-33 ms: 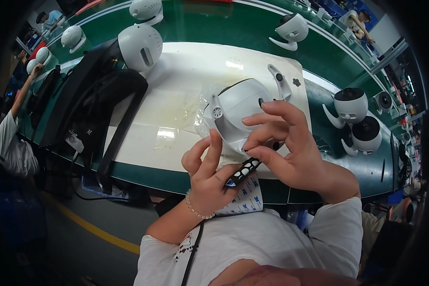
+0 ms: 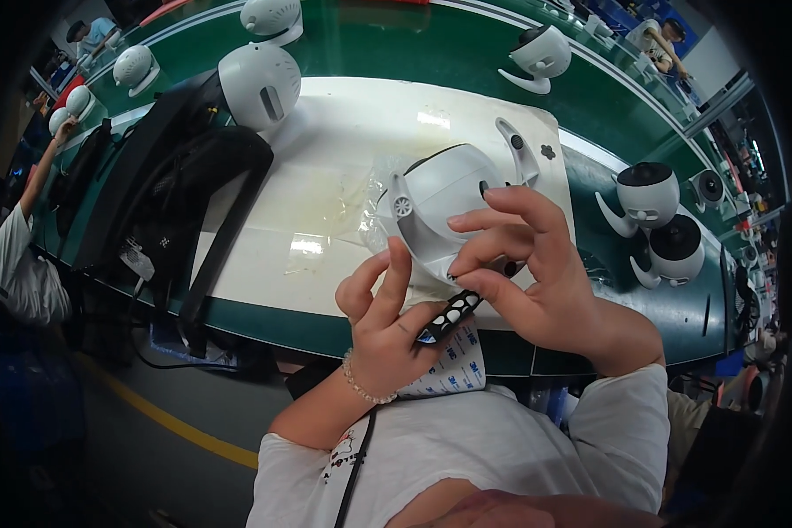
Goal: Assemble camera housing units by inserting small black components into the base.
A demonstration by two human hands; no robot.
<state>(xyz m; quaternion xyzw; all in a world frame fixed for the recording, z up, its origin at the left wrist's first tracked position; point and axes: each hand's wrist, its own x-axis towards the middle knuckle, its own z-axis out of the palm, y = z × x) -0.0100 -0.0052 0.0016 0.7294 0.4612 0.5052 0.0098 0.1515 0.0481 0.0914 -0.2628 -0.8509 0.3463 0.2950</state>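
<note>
- White round camera point(image 2: 444, 198) on the white mat point(image 2: 326, 141), near the front edge of the green table point(image 2: 396, 44), partly on clear plastic wrap point(image 2: 374, 198).
- Right hand point(image 2: 537, 273) against the camera's near side: thumb and forefinger pinched together at its lower edge, other fingers point(image 2: 502, 195) curled loosely over the shell.
- Left hand point(image 2: 387, 326) just below the camera, forefinger raised and touching its lower edge, palm closed around a strip of small black pieces point(image 2: 449, 315) with a white backing sheet point(image 2: 453, 370) underneath; bead bracelet point(image 2: 361, 383) at the wrist.
- Black bag point(image 2: 176, 194) with straps to the left on the table, beside a white dome housing point(image 2: 260, 84).
- More round cameras along the table: white ones point(image 2: 541, 53) at the far side, black-topped ones point(image 2: 647, 198) to the right.
- Another person's raised arm point(image 2: 40, 176) at the far left.
</note>
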